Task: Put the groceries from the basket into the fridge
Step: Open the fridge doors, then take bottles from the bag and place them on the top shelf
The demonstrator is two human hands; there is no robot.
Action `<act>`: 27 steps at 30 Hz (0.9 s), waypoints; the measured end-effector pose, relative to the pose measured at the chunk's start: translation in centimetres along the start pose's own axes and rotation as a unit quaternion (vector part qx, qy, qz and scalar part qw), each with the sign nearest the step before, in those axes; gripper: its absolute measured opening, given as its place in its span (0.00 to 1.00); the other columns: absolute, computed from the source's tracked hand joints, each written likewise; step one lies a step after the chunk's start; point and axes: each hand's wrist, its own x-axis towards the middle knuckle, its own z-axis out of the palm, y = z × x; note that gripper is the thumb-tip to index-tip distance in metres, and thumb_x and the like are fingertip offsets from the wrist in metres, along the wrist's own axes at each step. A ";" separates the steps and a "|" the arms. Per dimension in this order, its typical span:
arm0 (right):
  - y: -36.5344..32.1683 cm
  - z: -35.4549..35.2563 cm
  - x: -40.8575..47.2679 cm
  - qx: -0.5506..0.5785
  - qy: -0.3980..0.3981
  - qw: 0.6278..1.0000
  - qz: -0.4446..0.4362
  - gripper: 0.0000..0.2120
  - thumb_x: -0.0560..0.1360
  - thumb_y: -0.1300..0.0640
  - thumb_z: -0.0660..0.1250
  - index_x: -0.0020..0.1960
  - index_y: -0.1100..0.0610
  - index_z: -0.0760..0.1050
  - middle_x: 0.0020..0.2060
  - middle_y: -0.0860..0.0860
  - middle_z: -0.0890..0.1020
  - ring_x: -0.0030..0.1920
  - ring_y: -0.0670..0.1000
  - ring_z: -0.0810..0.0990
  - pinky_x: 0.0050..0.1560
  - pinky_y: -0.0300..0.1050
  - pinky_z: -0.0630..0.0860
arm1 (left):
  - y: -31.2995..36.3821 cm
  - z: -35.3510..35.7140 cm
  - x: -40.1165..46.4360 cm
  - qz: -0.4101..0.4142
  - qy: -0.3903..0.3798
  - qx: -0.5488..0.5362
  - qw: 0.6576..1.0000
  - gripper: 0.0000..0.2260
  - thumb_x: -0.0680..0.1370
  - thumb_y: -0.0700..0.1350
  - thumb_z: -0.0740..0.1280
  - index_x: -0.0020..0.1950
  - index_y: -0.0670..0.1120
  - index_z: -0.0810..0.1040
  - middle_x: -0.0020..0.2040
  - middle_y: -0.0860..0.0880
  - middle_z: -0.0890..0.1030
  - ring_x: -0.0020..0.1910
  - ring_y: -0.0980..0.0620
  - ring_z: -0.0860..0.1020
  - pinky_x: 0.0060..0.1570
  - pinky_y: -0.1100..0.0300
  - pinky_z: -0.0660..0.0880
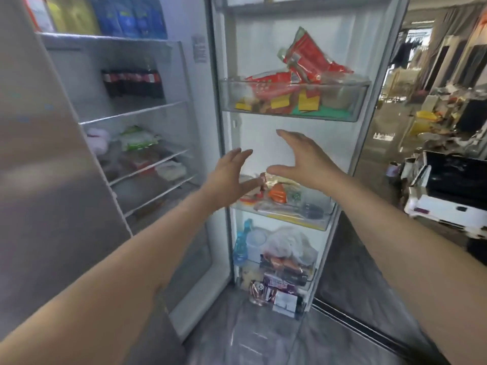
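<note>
A: What occupies the centre of the head view?

B: Both hands, raised in front of the open fridge door (295, 143). The left hand (232, 177) has its fingers straight and spread, thumb pointing right; it holds nothing. The right hand (297, 159) is likewise spread, fingers reaching up and left, thumb pointing left toward the other hand; it too is empty. The two hands are near each other but apart.

A: Where do the groceries lie?

B: On the door, in three clear bins. The upper bin (295, 111) carries red packets (305, 59), one standing tilted above the rim, with yellow and green packs below. The middle bin (287, 214), just behind and below the hands, holds an orange packet (278, 193) among small mixed items; blur hides what they are. The lower bin (284, 272) holds a blue spray bottle (241, 246) at its left, a crumpled pale bag (290, 243) beside it, and dark wrapped packs beneath.

A: And the fridge interior?

B: The compartment (137, 114) to the left has glass shelves. The top shelf bears blue pouches (131, 17) and a yellow-green one; the next, a row of dark cola bottles (133, 81); lower shelves, a green-and-white packet (137, 138) and pale wrapped items.

A: The basket?

B: It cannot be made out in this view. At right, beyond the door, stands a cluttered room with a white cabinet (448, 206) on a grey tiled floor (263, 338)
</note>
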 end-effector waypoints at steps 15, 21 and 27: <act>-24.1 14.2 -7.5 0.128 -0.168 0.961 -0.176 0.44 0.68 0.42 0.74 0.76 0.50 0.57 0.74 0.51 0.64 0.73 0.51 0.62 0.70 0.48 0.61 | -11.0 -13.3 -33.6 -0.317 0.087 0.045 0.943 0.34 0.74 0.58 0.69 0.76 0.52 0.59 0.75 0.47 0.60 0.75 0.48 0.56 0.73 0.54 0.56; -33.9 19.4 -15.6 0.164 -0.249 0.918 -0.261 0.43 0.69 0.42 0.73 0.76 0.48 0.56 0.74 0.46 0.62 0.73 0.48 0.61 0.71 0.48 0.61 | -10.0 -16.5 -49.5 -0.439 0.121 0.073 0.887 0.33 0.75 0.56 0.68 0.75 0.51 0.60 0.74 0.47 0.62 0.73 0.47 0.60 0.71 0.49 0.61; -43.4 24.2 -23.3 0.184 -0.325 0.866 -0.333 0.42 0.71 0.42 0.71 0.77 0.49 0.53 0.76 0.46 0.59 0.74 0.48 0.59 0.72 0.50 0.61 | -9.3 -19.7 -64.4 -0.556 0.140 0.113 0.811 0.30 0.76 0.55 0.67 0.75 0.50 0.61 0.74 0.47 0.63 0.72 0.45 0.61 0.70 0.49 0.61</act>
